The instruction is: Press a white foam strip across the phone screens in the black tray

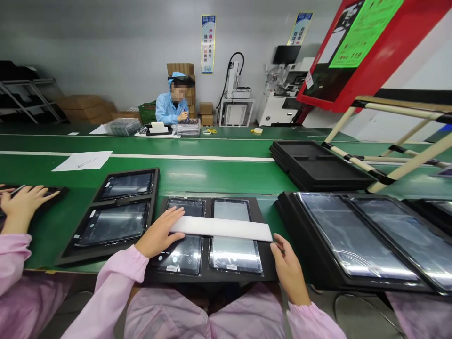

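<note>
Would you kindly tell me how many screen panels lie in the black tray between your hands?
2: the left panel beside the left hand, the right panel nearer the right hand; a white strip crosses both.

Grey wall, green benches

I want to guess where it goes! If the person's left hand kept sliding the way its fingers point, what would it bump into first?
The left hand points right, along the white strip it already touches. Going on, it would likely slide along that strip toward the right hand, though depth is hard to judge.
</note>
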`<state>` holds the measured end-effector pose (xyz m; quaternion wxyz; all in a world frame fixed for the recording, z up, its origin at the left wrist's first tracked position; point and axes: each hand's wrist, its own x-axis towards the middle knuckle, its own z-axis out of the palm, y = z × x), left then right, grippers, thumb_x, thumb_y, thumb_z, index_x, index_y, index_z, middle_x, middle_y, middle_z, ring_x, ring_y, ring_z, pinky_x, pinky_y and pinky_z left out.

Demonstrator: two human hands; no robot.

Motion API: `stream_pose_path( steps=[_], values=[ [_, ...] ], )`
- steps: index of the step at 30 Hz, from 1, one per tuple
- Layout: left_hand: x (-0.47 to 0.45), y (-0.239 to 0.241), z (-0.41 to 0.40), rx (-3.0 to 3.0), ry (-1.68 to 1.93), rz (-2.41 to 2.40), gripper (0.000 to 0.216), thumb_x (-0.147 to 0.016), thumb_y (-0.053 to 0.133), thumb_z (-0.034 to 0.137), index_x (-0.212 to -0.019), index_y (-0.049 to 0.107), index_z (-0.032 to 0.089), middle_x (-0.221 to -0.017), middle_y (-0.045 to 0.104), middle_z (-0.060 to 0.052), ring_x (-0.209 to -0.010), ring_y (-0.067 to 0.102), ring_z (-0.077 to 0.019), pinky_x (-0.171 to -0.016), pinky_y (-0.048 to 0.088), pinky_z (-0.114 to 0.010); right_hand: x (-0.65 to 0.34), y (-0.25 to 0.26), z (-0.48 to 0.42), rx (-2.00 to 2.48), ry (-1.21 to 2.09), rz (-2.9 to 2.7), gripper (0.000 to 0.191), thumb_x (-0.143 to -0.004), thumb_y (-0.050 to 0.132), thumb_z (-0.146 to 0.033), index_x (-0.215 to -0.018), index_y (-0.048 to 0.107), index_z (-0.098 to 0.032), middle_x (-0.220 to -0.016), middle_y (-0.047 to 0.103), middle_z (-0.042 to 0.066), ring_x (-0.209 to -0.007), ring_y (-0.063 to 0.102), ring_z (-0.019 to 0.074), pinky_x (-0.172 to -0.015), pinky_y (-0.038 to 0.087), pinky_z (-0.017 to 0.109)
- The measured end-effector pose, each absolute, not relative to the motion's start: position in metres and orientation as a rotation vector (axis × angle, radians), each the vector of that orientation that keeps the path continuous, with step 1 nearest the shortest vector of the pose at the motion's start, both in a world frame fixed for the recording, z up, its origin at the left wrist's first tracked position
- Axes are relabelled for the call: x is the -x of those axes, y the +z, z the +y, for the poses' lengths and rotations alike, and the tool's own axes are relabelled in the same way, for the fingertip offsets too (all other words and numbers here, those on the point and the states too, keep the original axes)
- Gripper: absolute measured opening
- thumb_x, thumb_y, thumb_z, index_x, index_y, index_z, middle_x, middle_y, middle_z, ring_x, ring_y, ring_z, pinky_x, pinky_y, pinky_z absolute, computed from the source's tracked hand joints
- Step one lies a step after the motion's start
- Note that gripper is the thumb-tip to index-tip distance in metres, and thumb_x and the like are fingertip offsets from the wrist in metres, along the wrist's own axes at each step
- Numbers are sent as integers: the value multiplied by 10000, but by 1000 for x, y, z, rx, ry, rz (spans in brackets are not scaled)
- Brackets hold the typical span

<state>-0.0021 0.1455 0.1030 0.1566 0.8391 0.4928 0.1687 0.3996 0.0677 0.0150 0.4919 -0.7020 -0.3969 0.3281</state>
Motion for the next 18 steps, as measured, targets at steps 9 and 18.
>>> stream_pose_path(
  steps=[9, 18],
  values=[
    [32, 120, 128, -2120, 893, 1648, 701, -863, 657, 574, -1471, 511, 256, -1517, 527, -84, -1400, 495, -320, -1214, 355, -448, -399, 8, 49, 1673, 854, -876, 784, -778, 550, -724, -1302, 591, -142, -1391, 613, 179, -1302, 560, 340, -1108, 423, 462],
    [74, 90, 81, -871, 934, 1629, 580, -756, 758, 536, -1218, 660, 198, -1337, 670, -107, -1202, 653, -297, -951, 576, -342, -400, 6, 66, 1669, 901, -850, 762, -750, 590, -717, -1235, 677, -136, -1367, 639, 171, -1330, 541, 357, -1175, 355, 489]
  ],
)
